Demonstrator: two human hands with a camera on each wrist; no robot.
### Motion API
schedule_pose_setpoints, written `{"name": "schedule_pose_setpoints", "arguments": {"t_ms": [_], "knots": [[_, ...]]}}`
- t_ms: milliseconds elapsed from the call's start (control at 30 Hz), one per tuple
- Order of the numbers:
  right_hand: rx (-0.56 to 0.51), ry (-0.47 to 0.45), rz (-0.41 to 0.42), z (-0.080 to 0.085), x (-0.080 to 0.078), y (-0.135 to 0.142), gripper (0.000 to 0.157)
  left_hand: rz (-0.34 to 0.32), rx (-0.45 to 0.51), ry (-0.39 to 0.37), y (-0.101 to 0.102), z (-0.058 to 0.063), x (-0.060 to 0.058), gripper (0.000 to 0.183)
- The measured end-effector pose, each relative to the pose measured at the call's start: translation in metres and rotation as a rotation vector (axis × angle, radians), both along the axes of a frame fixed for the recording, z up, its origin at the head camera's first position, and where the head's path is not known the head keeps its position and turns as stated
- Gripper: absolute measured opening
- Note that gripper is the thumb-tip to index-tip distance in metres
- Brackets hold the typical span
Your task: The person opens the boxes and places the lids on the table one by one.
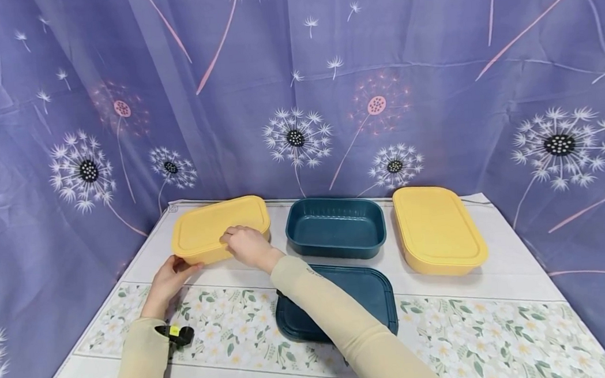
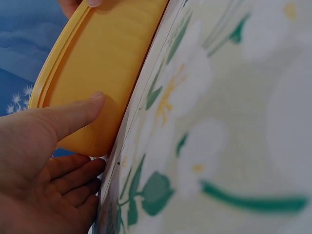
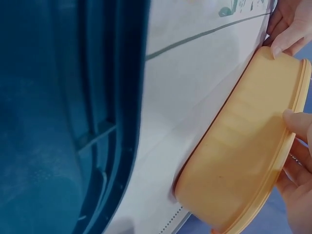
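Note:
A yellow storage box (image 1: 208, 221) with its yellow lid on stands slightly turned at the back left of the table. At its front left corner is my left hand (image 1: 166, 283), which holds that corner. In the left wrist view the thumb (image 2: 80, 114) lies on the front wall, while the other fingers bend around the left end, low by the tabletop. My right hand (image 1: 249, 247) grips the lid's front edge near the right end. In the right wrist view its thumb (image 3: 295, 122) is at the rim, with the fingers over the top.
Right of that box stands an uncovered dark blue box (image 1: 337, 249). A dark blue lid (image 1: 363, 295) lies in front of it, partly under my right forearm. Another lidded yellow box (image 1: 437, 227) is at the back right. A purple curtain (image 1: 294, 56) hangs behind the table.

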State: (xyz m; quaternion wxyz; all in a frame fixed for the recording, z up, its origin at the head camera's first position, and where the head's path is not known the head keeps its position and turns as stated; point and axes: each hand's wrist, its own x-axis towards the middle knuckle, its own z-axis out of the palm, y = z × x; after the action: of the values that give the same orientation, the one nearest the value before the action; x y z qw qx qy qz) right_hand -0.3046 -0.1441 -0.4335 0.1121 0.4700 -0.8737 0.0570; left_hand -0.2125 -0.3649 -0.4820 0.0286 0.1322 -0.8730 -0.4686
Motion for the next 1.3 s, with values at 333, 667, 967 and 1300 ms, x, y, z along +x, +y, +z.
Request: {"name": "schedule_pose_setpoints", "arguments": {"t_ms": [333,667,967,1300], "knots": [[-0.005,-0.013,0.008,0.002,-0.001,0.0,0.026,0.01,0.026,-0.007,0.001,-0.001,-0.002,0.088],[-0.004,-0.03,0.008,0.01,-0.001,0.002,0.027,0.016,0.015,-0.019,0.002,0.001,-0.002,0.089],[-0.016,-0.056,0.017,0.016,0.001,0.002,0.028,0.044,0.002,-0.051,-0.002,-0.001,0.0,0.092],[-0.018,-0.068,0.004,0.015,0.002,0.004,0.029,0.029,0.007,-0.022,0.001,-0.002,0.002,0.087]]}}
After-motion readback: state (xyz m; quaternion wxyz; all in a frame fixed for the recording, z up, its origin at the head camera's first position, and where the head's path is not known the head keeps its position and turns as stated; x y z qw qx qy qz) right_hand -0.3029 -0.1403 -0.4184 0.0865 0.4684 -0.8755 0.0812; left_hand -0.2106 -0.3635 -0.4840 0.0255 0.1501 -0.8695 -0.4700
